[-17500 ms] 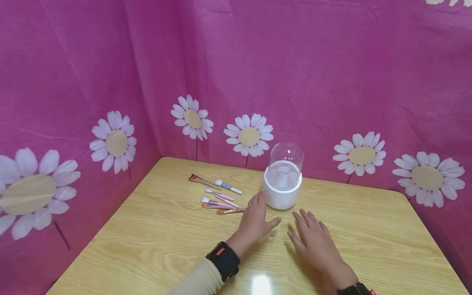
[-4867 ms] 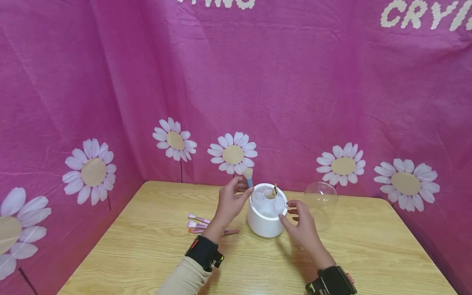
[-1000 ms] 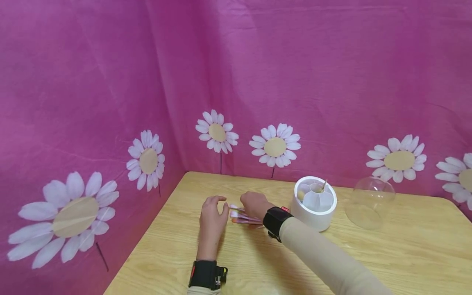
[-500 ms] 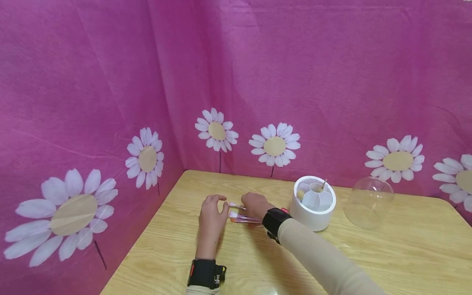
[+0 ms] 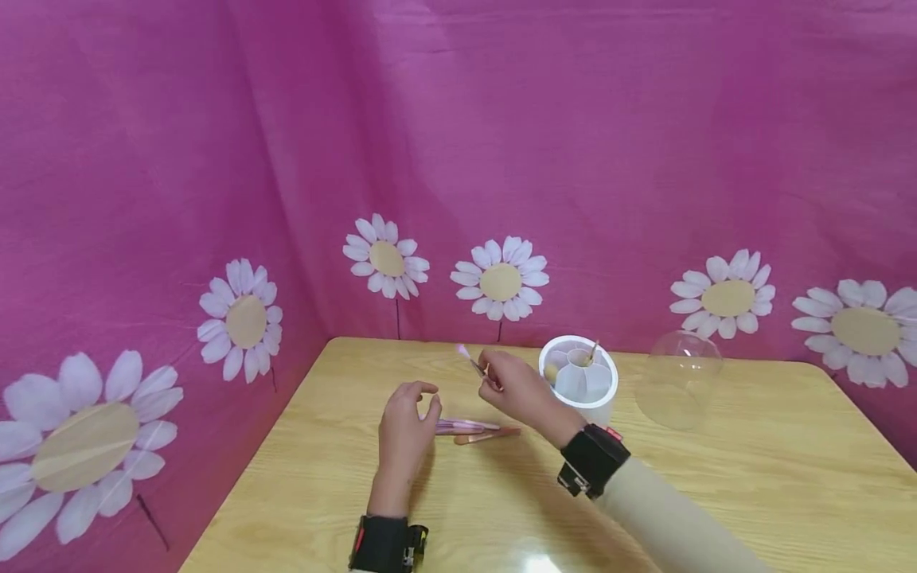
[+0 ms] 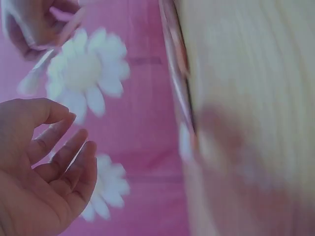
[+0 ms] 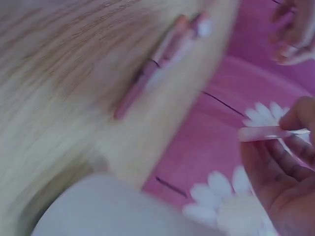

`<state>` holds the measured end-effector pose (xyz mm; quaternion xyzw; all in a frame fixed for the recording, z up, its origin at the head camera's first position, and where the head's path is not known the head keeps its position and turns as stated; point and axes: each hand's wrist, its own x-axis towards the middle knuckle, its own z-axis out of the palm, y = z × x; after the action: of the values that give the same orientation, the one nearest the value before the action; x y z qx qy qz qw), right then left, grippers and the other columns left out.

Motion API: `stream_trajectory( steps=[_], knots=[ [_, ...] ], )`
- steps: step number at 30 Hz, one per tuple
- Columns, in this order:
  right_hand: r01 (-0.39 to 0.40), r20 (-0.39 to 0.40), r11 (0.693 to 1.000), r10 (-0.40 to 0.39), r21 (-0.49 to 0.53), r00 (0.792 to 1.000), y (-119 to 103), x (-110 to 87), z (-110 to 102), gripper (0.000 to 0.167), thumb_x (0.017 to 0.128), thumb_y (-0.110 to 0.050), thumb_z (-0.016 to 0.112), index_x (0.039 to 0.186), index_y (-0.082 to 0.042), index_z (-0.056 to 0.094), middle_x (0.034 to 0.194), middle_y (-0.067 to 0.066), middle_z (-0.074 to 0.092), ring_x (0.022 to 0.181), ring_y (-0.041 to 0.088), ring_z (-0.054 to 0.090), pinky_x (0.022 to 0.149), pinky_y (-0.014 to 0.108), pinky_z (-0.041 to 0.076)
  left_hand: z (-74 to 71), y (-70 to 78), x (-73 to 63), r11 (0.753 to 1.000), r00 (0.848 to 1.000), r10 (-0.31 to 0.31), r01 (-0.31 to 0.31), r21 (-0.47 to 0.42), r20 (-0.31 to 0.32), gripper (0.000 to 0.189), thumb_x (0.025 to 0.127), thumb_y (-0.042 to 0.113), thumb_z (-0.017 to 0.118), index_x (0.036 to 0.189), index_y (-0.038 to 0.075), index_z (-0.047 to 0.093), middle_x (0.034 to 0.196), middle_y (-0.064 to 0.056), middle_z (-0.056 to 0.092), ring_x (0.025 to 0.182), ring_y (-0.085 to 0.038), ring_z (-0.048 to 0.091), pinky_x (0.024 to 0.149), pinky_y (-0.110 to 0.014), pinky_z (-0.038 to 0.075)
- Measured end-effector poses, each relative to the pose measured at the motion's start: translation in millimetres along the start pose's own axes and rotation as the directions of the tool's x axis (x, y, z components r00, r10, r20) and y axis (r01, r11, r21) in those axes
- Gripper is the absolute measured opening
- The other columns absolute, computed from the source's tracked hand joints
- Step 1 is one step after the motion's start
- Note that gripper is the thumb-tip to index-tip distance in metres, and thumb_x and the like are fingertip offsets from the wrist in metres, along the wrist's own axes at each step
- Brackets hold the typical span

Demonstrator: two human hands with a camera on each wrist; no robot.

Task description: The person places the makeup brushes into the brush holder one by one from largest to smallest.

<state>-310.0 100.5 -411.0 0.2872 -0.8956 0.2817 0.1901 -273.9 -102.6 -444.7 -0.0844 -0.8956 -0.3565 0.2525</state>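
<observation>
My right hand (image 5: 526, 390) pinches a small makeup brush (image 5: 473, 362) above the table, its pale bristles up and to the left. In the right wrist view the brush's pink handle (image 7: 263, 133) sticks out past the fingertips. My left hand (image 5: 404, 430) hovers with loosely bent fingers and holds nothing; in the left wrist view its palm (image 6: 39, 196) shows bare. Close to its thumb, several makeup brushes (image 5: 489, 437) lie on the table. Right of my right hand stands a round white brush holder (image 5: 596, 412) with compartments; two brushes stand in it, one with pale bristles (image 5: 550, 373).
A clear dome cover (image 5: 679, 386) stands on the wooden table (image 5: 759, 477), right of the holder. Behind the table's back edge hangs a pink cloth (image 5: 609, 175) with printed daisies, which also runs along the left side.
My right hand has lifted a brush from the group on the table and carried it up, nearer the holder. My left hand stays about where it was. Much earlier, the dome covered the holder.
</observation>
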Motion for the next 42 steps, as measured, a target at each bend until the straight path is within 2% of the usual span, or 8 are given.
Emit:
stream_trajectory(
  steps=[5, 12, 16, 19, 24, 26, 33, 42],
  knots=[
    [-0.007, -0.203, 0.987, 0.041, 0.162, 0.978, 8, -29.4, -38, 0.014, 0.084, 0.000, 0.064, 0.095, -0.007, 0.060, 0.077, -0.002, 0.063, 0.068, 0.008, 0.058, 0.058, 0.023, 0.052, 16.0, 37.7, -7.6, 0.993, 0.988, 0.121, -0.121, -0.013, 0.096, 0.012, 0.092, 0.017, 0.071, 0.103, 0.013, 0.075, 0.106, -0.006, 0.072, 0.097, -0.023, 0.068, 0.075, -0.039, 0.058],
    [-0.172, -0.372, 0.951, 0.262, 0.256, 0.890, 33, -66.3, -74, 0.015, 0.089, 0.004, 0.067, 0.102, -0.002, 0.061, 0.082, 0.007, 0.066, 0.074, 0.008, 0.061, 0.061, 0.021, 0.053, 50.2, 79.7, -14.2, 0.954, 0.932, 0.289, -0.300, 0.020, 0.219, 0.015, 0.091, 0.018, 0.073, 0.105, 0.014, 0.077, 0.107, -0.002, 0.073, 0.097, -0.019, 0.069, 0.072, -0.030, 0.058],
    [-0.265, -0.398, 0.919, 0.369, 0.293, 0.840, 45, -81.7, -78, 0.016, 0.092, 0.001, 0.067, 0.106, 0.001, 0.059, 0.091, 0.012, 0.067, 0.081, 0.003, 0.061, 0.064, 0.017, 0.052, 65.5, 87.1, -18.2, 0.933, 0.911, 0.333, -0.356, 0.058, 0.242, 0.023, 0.090, 0.019, 0.074, 0.112, 0.014, 0.078, 0.106, -0.002, 0.070, 0.090, -0.016, 0.067, 0.064, -0.025, 0.054],
    [-0.303, -0.408, 0.893, 0.426, 0.333, 0.807, 52, -94.1, -77, 0.020, 0.093, 0.000, 0.066, 0.111, 0.002, 0.056, 0.096, 0.015, 0.067, 0.082, 0.000, 0.060, 0.065, 0.016, 0.052, 73.5, 88.4, -23.5, 0.927, 0.897, 0.328, -0.367, 0.084, 0.296, 0.030, 0.090, 0.023, 0.074, 0.120, 0.017, 0.076, 0.106, -0.002, 0.067, 0.087, -0.016, 0.065, 0.060, -0.023, 0.050],
    [-0.341, -0.414, 0.870, 0.474, 0.355, 0.777, 56, -111.4, -77, 0.025, 0.093, 0.005, 0.066, 0.115, 0.004, 0.055, 0.096, 0.017, 0.068, 0.080, -0.002, 0.059, 0.063, 0.013, 0.051, 82.4, 88.5, -29.8, 0.927, 0.883, 0.311, -0.363, 0.091, 0.352, 0.034, 0.091, 0.025, 0.075, 0.125, 0.022, 0.073, 0.103, 0.000, 0.064, 0.085, -0.013, 0.061, 0.057, -0.020, 0.043],
    [-0.333, -0.424, 0.874, 0.468, 0.354, 0.776, 50, -112.4, -82, 0.023, 0.092, 0.008, 0.065, 0.113, 0.007, 0.055, 0.095, 0.020, 0.068, 0.079, -0.002, 0.060, 0.062, 0.013, 0.051, 82.5, 88.5, -29.1, 0.923, 0.885, 0.322, -0.372, 0.095, 0.337, 0.035, 0.089, 0.024, 0.076, 0.124, 0.022, 0.073, 0.101, 0.000, 0.064, 0.084, -0.013, 0.060, 0.057, -0.020, 0.044],
    [-0.280, -0.445, 0.897, 0.417, 0.342, 0.792, 32, -104.7, -101, 0.015, 0.093, 0.008, 0.063, 0.107, 0.010, 0.056, 0.091, 0.020, 0.066, 0.078, -0.001, 0.059, 0.061, 0.014, 0.051, 81.0, 89.0, -17.7, 0.933, 0.917, 0.295, -0.337, 0.125, 0.269, 0.039, 0.087, 0.020, 0.077, 0.126, 0.018, 0.073, 0.098, -0.003, 0.065, 0.083, -0.014, 0.058, 0.058, -0.022, 0.047],
    [-0.257, -0.413, 0.896, 0.402, 0.363, 0.817, 35, -103.3, -114, 0.023, 0.092, 0.013, 0.061, 0.112, 0.013, 0.051, 0.097, 0.026, 0.064, 0.079, 0.010, 0.066, 0.062, 0.012, 0.052, 88.6, 99.8, -12.3, 0.947, 0.916, 0.268, -0.308, 0.094, 0.299, 0.043, 0.089, 0.022, 0.075, 0.131, 0.014, 0.069, 0.101, -0.004, 0.065, 0.081, -0.013, 0.055, 0.056, -0.020, 0.045]
  ],
)
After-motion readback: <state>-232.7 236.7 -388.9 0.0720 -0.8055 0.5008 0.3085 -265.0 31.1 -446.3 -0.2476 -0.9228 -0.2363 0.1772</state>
